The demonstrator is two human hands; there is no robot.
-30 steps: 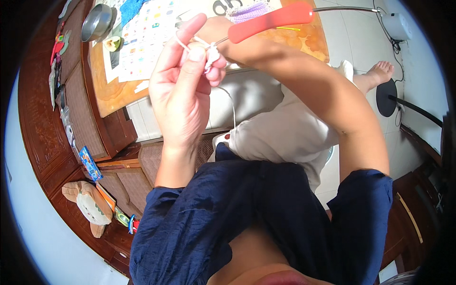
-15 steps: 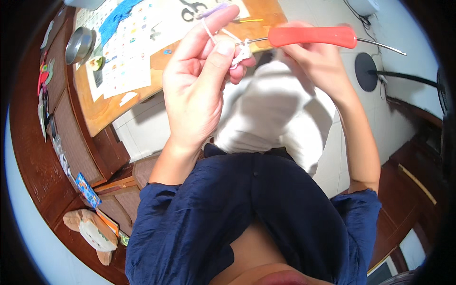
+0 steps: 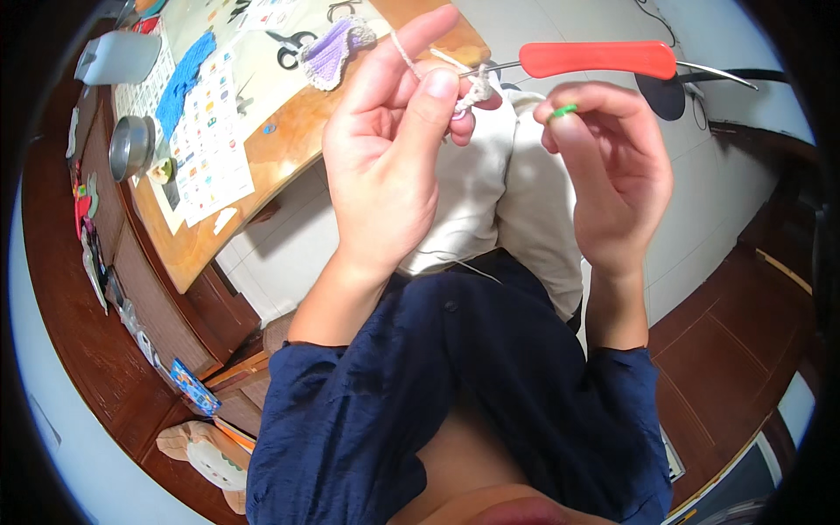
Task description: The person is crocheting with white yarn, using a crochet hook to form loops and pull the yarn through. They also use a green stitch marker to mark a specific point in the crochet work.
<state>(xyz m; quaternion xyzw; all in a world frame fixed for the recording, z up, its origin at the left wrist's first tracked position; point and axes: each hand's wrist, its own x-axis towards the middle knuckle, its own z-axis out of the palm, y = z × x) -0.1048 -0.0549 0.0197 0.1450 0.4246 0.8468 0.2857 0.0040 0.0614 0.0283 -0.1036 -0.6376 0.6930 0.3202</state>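
My left hand (image 3: 385,166) is closed on a small piece of white crochet (image 3: 472,94), with white yarn (image 3: 402,48) looped over its raised index finger. A crochet hook with a red handle (image 3: 598,59) sticks out rightward from the piece, lying level above my right hand (image 3: 612,166). My right hand pinches a small green ring-like piece (image 3: 564,111) between thumb and fingertips, just right of the white piece. A strand of yarn hangs down across my lap.
The wooden table (image 3: 188,267) holds printed sheets (image 3: 214,166), blue knitting (image 3: 184,79), purple crochet (image 3: 328,52), scissors (image 3: 290,48), a metal bowl (image 3: 129,144) and a plastic container (image 3: 112,59). A dark round stand (image 3: 661,101) is at right; a wooden bench runs along the left.
Both hands have shifted rightward. My right hand has left the hook handle, dropped below it and now holds the green piece. The view has turned slightly, showing more of the table's items.
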